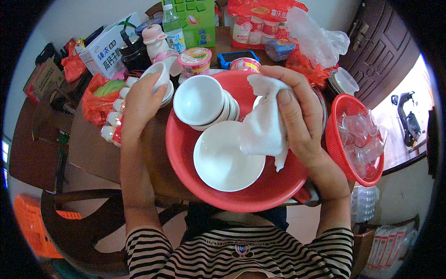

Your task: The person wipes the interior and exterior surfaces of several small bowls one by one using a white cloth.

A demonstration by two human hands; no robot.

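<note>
My left hand (141,100) is closed on the rim of a small white bowl (158,69), just above other white bowls (168,94) left of the red basin. My right hand (299,114) grips a white cloth (264,128), bunched between thumb and fingers, over the right side of the red plastic basin (186,179). Inside the basin, a stack of small white bowls (199,100) leans to the left. A larger white bowl (227,160) lies in front of it, facing up. The cloth hides part of the basin behind it.
A red basket (339,151) of clear glasses stands at the right. Behind the basin are cup noodles (195,60), a water bottle (173,30), a pink bottle (154,39) and a blue-framed device (238,58). Small white-capped bottles (110,118) line the left. A chair (83,228) stands at lower left.
</note>
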